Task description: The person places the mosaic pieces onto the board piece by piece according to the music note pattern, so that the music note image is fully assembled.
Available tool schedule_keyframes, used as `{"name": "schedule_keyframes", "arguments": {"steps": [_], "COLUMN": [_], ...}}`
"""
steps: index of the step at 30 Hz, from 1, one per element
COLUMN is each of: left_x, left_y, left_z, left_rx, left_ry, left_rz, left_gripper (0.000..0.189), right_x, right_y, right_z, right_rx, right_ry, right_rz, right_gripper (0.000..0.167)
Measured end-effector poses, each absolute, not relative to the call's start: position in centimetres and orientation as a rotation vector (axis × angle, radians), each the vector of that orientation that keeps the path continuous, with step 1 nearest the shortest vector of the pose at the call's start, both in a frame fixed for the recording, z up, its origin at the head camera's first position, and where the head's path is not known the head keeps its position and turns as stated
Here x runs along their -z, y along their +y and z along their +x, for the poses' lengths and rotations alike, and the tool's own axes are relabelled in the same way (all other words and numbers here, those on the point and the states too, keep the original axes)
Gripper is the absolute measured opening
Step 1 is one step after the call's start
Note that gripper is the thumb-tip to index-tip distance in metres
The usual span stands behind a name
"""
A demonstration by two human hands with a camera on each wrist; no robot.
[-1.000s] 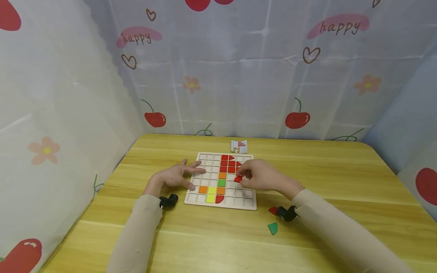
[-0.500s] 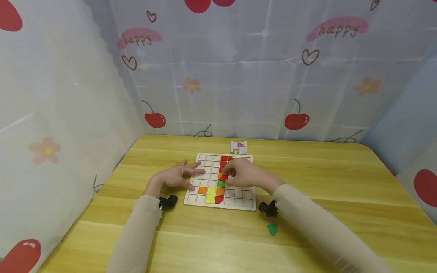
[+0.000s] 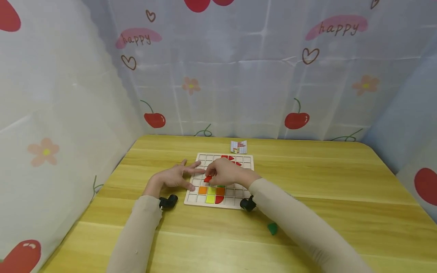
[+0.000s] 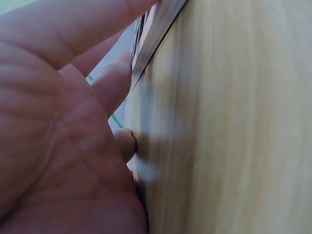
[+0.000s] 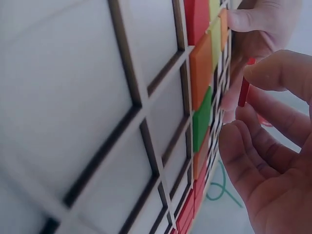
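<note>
My right hand (image 3: 225, 172) pinches a red quarter-circle tile (image 3: 208, 179) between thumb and fingers, just above the left-middle part of the wooden grid board (image 3: 192, 198). In the right wrist view the same tile (image 5: 244, 90) is seen edge-on, apart from the board. My left hand (image 3: 172, 177) is spread at the board's left edge, thumb and fingertips touching it. In the grid sit an orange tile (image 3: 203, 190), yellow tiles (image 3: 210, 199), a red quarter-circle (image 3: 219, 199), a green tile (image 5: 202, 119) and red tiles at the top, partly hidden by my right hand.
A small pattern card (image 3: 238, 147) lies behind the board. On the table (image 3: 205, 242), a green quarter-circle tile (image 3: 272, 228) lies in front of the board, beside my right sleeve (image 3: 293, 220). A printed curtain (image 3: 222, 76) stands behind the table.
My right hand has carried the red tile leftward across the board, from the right of the coloured column to its left. The loose red tile on the table is now hidden. My left hand stays put.
</note>
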State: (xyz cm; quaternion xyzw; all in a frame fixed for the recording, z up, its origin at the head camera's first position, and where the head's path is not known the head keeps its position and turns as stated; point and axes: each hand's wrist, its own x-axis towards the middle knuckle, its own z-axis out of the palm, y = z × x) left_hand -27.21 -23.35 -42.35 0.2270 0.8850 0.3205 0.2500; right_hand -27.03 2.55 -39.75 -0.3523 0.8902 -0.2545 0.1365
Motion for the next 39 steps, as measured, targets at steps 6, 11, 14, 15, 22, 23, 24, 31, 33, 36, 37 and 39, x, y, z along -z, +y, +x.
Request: {"name": "schedule_keyframes", "arguments": {"steps": [6, 11, 14, 15, 22, 23, 24, 31, 33, 36, 37, 39], "left_x": [42.5, 42.5, 42.4, 42.4, 42.2, 42.2, 42.2, 42.3, 42.2, 42.1, 42.1, 42.0], "left_y": [-23.3, -23.4, -23.4, -23.4, -23.2, -23.2, -23.2, -23.2, -23.2, -23.2, -23.2, -23.2], "left_z": [-27.2, -27.3, -27.3, -27.3, -27.1, -27.1, -27.0, -27.2, -27.1, -27.0, -27.0, -27.0], "left_rx": [-0.894, -0.929, -0.932, -0.934, -0.919, -0.921, -0.925, -0.938, -0.931, -0.916, -0.91, -0.91], "left_ry": [2.403, 2.386, 2.382, 2.381, 2.391, 2.389, 2.389, 2.38, 2.381, 2.386, 2.388, 2.388], "left_rz": [0.605, 0.576, 0.561, 0.558, 0.574, 0.572, 0.567, 0.563, 0.573, 0.594, 0.601, 0.606], "left_gripper": [0.072, 0.074, 0.074, 0.074, 0.073, 0.073, 0.073, 0.073, 0.073, 0.072, 0.071, 0.071], "right_x": [40.2, 40.1, 39.9, 39.9, 39.8, 39.8, 39.8, 40.0, 40.0, 40.1, 40.1, 40.1], "right_y": [1.3, 0.8, 0.6, 0.6, 0.6, 0.6, 0.6, 0.6, 0.7, 0.8, 0.9, 1.0], "right_z": [-27.3, -27.2, -27.1, -27.1, -26.9, -26.9, -26.9, -27.1, -27.1, -27.1, -27.0, -26.9], "right_rx": [0.67, 0.629, 0.62, 0.619, 0.592, 0.589, 0.585, 0.581, 0.589, 0.599, 0.602, 0.599], "right_ry": [2.583, 2.592, 2.592, 2.59, 2.568, 2.567, 2.565, 2.573, 2.581, 2.587, 2.587, 2.587], "right_rz": [-1.036, -1.061, -1.053, -1.056, -1.074, -1.069, -1.068, -1.071, -1.066, -1.075, -1.083, -1.111], "right_gripper": [0.017, 0.012, 0.013, 0.013, 0.013, 0.013, 0.013, 0.012, 0.012, 0.014, 0.015, 0.017]}}
